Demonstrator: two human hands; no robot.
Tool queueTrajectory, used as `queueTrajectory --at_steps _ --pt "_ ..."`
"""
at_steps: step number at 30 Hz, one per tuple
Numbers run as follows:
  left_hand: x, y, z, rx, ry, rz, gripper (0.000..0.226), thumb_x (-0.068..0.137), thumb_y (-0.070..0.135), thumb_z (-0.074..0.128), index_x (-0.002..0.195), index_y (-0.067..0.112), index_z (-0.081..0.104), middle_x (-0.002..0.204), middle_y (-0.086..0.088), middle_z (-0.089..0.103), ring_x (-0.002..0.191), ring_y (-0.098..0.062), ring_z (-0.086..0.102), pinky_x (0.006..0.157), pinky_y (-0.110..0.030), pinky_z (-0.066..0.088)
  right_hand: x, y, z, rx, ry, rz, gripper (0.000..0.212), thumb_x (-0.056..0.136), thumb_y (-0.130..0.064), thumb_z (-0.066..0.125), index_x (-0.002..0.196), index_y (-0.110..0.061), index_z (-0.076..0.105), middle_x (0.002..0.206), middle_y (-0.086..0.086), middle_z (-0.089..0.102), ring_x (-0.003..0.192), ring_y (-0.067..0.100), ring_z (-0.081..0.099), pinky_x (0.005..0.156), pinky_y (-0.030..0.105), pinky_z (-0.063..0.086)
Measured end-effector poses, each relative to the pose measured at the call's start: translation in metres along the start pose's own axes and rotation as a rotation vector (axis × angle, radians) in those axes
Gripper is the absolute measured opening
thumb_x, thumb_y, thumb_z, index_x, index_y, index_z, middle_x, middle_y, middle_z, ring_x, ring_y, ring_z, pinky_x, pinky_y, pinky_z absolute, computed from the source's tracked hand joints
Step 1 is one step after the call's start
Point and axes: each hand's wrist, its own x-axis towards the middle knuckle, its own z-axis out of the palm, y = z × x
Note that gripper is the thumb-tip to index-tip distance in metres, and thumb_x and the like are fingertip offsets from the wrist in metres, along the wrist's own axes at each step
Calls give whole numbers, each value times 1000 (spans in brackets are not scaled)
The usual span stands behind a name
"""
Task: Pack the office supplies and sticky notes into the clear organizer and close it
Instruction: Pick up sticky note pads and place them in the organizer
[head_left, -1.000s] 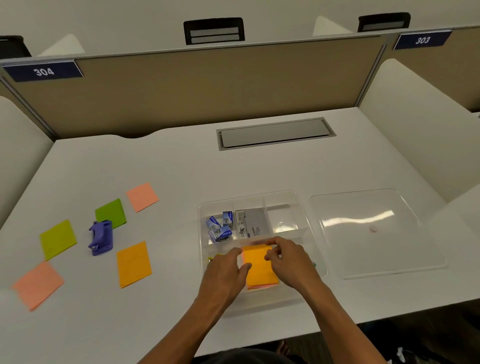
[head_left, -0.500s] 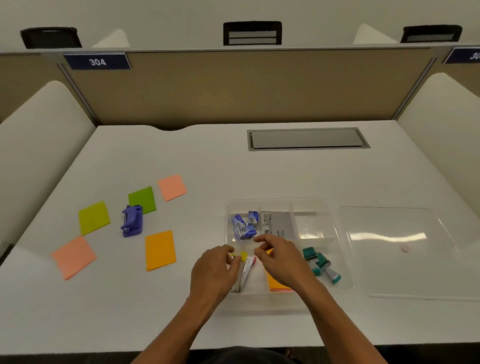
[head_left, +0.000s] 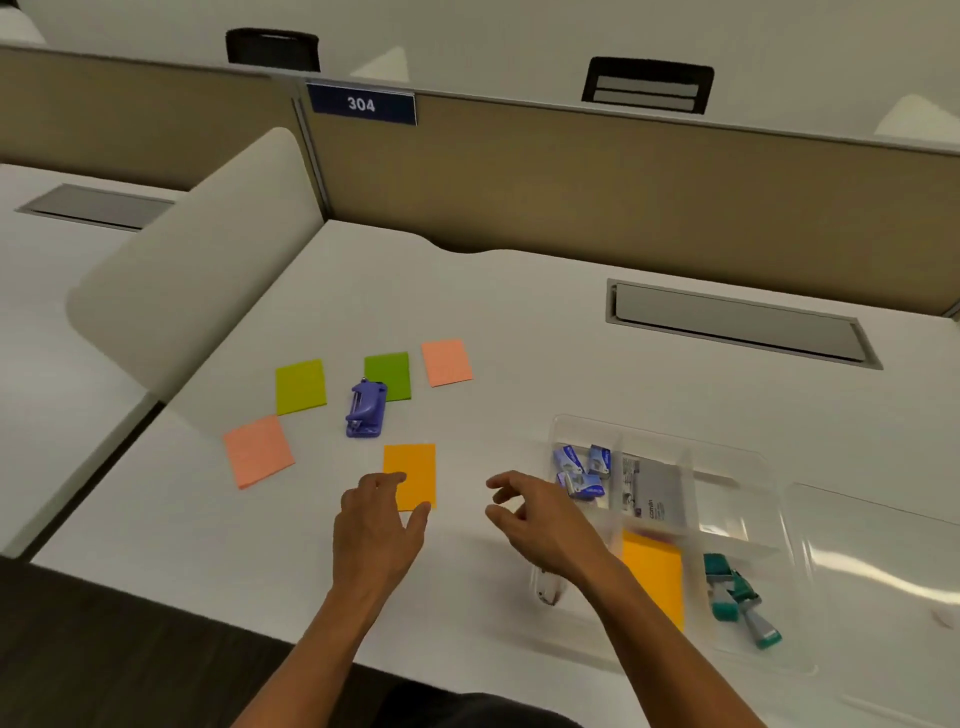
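White worktop (head_left: 519, 332), partition sign (head_left: 361, 104) reading "304". My left hand (head_left: 376, 530) is touching the orange square sticky note (head_left: 413, 470), grip released; my right hand (head_left: 540, 517) is hovering loose beside the clear plastic organizer (head_left: 779, 525).

a single head-worn wide-angle view is looking forward and down from above the near edge of the white desk (head_left: 519, 322), tilting so the beige partition (head_left: 571, 187) is slanting across the top. it is sitting close over the left hand (head_left: 376, 530) and right hand (head_left: 540, 525), with both forearms entering from the bottom.
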Motion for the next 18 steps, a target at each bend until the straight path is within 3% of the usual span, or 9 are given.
queueTrajectory --at_steps 3,7,10,18 --pt "10 -25 -8 33 -35 -103 79 84 56 59 146 19 29 148 -8 38 134 -29 38 102 -45 42 16 -13 13 -47 -50 -34 40 94 -41 57 132 -33 51 126 -8 58 88 6 62 84 26 49" --pt "23 -58 -18 77 -60 -169 87 84 58 57 150 18 17 155 -9 26 142 -30 24 107 -48 36 40 -27 32 -127 -112 -57 50 94 -41 58 140 -30 43 143 -2 45 111 14 58 97 29 45" --pt "36 -81 -25 103 -72 -163 86 85 59 55 150 17 15 156 -10 22 143 -31 19 108 -50 34 58 -37 48 -223 -142 -78 63 93 -42 60 148 -27 33 155 0 32 136 20 40 110 35 36" --pt "91 -133 -42 326 -240 -105 88 85 72 38 152 28 2 161 -7 -8 145 -42 -9 115 -54 18 96 -57 86 -459 -179 -107 93 89 -47 64 156 -23 5 164 3 -2 150 28 2 118 45 17"
